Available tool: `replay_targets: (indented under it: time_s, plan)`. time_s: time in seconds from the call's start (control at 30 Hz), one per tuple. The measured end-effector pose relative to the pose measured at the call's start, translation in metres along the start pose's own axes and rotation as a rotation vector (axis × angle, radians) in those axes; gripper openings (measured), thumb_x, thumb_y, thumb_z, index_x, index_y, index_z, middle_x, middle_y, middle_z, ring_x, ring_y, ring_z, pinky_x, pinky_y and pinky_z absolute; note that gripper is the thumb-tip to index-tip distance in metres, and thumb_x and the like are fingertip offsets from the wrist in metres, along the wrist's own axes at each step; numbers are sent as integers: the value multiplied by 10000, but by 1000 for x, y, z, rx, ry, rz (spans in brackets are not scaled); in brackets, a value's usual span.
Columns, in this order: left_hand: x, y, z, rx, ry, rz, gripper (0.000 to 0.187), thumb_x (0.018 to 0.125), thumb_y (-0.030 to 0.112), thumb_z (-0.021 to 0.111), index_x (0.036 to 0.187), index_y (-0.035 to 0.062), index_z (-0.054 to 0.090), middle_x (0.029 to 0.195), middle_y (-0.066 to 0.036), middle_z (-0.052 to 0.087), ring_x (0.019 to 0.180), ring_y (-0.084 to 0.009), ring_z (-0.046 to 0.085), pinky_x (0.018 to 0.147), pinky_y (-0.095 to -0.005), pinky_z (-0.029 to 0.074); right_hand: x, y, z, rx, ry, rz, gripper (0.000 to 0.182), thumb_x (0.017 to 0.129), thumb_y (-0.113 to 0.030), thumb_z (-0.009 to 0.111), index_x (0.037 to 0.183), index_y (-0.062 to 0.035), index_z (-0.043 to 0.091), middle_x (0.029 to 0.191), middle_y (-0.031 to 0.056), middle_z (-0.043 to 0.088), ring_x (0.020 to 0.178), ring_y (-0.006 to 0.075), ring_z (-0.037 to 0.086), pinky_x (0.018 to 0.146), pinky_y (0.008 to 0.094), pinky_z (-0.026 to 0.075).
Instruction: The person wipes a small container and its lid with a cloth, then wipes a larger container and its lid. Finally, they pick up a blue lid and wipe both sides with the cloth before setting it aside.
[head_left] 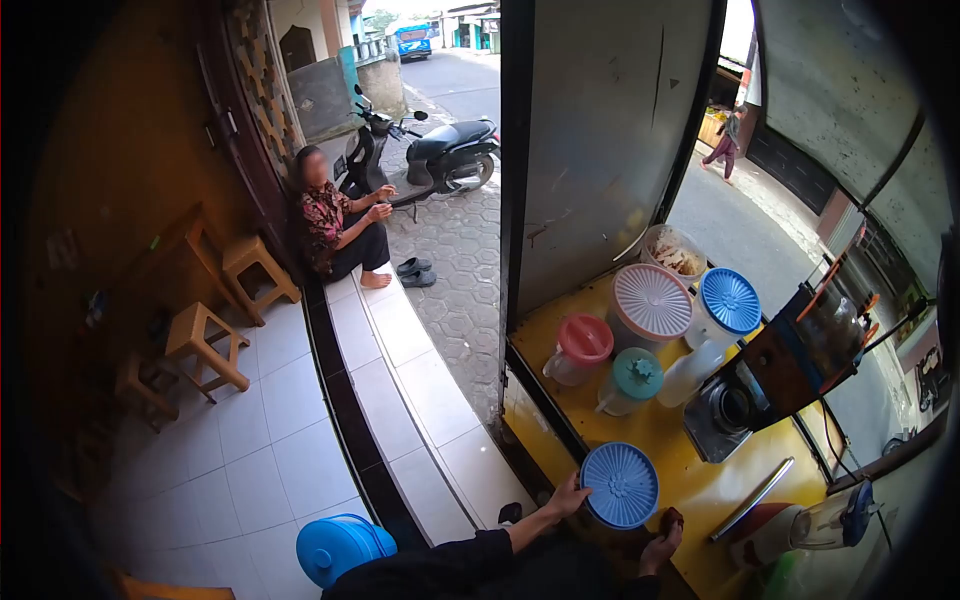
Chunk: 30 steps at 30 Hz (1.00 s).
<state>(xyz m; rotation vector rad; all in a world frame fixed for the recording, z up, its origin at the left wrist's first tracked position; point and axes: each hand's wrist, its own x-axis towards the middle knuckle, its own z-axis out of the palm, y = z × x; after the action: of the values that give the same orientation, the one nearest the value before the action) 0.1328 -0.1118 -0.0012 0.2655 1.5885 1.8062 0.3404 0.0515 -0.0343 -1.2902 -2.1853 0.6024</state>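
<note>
My left hand (567,497) grips the left edge of a round container with a ribbed blue lid (620,485), at the front of the yellow counter. What lies under that lid is hidden from above. Close to the container's lower right side is my right hand (660,546), its fingers curled. A small dark reddish shape shows at those fingertips; I cannot make out what it is. Just behind the blue lid stand a jug with a green lid (637,375) and a pitcher with a red lid (584,340).
On the counter (590,425) are a pale-lidded tub (652,302), another blue-lidded tub (730,301), a cup sealing machine (770,370), a metal tube (752,500) and a blender (815,523). A blue bucket (343,550) stands at lower left. A person (345,220) sits on the step.
</note>
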Motion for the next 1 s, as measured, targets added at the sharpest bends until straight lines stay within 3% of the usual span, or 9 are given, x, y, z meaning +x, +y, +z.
replay_targets:
  time_s: [0.2, 0.47, 0.6, 0.67, 0.7, 0.73, 0.8, 0.9, 1.0]
  plan:
    - [-3, -16, -6, 2, -113, -146, 520, 793, 119, 567, 1213, -47, 310, 1060, -136, 525, 907, -198, 553, 781, -279, 432, -7, -2, -1, -27, 25, 28, 414, 734, 50, 410, 1146, 27, 445, 1148, 215, 440, 1113, 340, 387, 965, 373, 280]
    - [-16, 21, 1, 88, -59, -143, 459, 815, 133, 555, 1180, -44, 341, 1004, -125, 561, 862, -160, 559, 752, -258, 435, -11, 0, 6, -27, 76, 52, 410, 742, 43, 420, 1151, 20, 442, 1143, 211, 444, 1111, 343, 386, 959, 379, 284]
    - [2, -7, 9, 70, -80, -134, 455, 798, 163, 560, 1164, -43, 384, 1065, -144, 531, 932, -203, 544, 800, -296, 417, -14, 3, 5, 6, 126, 4, 388, 735, 37, 432, 1121, 16, 466, 1096, 204, 477, 1076, 341, 415, 932, 391, 308]
    - [14, -28, 14, 175, -16, -125, 430, 802, 189, 552, 1139, -35, 409, 1055, -143, 537, 939, -202, 539, 810, -305, 411, -5, -10, -5, 156, 127, 163, 320, 780, 12, 433, 1096, 25, 482, 1071, 167, 515, 1013, 281, 486, 879, 357, 367]
    - [15, -40, 18, 270, 63, -102, 408, 805, 215, 544, 1114, -28, 434, 1045, -143, 543, 945, -201, 533, 819, -314, 404, 8, -8, -1, 721, 243, 129, 256, 821, -24, 429, 1058, 34, 508, 1043, 117, 546, 934, 203, 530, 810, 302, 410]
    - [15, -47, 18, 158, -4, -122, 403, 805, 235, 542, 1097, -24, 444, 1028, -136, 548, 939, -195, 530, 816, -308, 401, 18, 8, -7, 578, 344, 286, 242, 839, -40, 410, 1042, 32, 519, 1030, 87, 553, 901, 170, 534, 778, 265, 414]
    - [10, -47, 22, 9, -106, -196, 402, 801, 267, 542, 1069, -19, 455, 980, -114, 557, 886, -186, 532, 787, -296, 405, 39, -21, -45, 748, 510, 400, 252, 858, -81, 390, 1060, 14, 508, 998, 70, 552, 905, 158, 514, 791, 250, 395]
    - [-2, -10, 34, 170, -134, -388, 364, 784, 274, 557, 987, -20, 487, 849, -79, 566, 732, -171, 540, 681, -289, 420, 69, -34, -91, 903, 571, 252, 244, 863, -107, 390, 1048, -1, 507, 995, 50, 534, 931, 143, 492, 829, 251, 372]
    - [9, -44, 28, 393, -147, -279, 311, 758, 277, 575, 833, -23, 550, 709, -120, 568, 651, -204, 549, 631, -332, 429, 86, -75, -129, 1071, 557, 238, 250, 858, -102, 390, 1074, -17, 486, 1006, 50, 523, 923, 137, 498, 822, 251, 387]
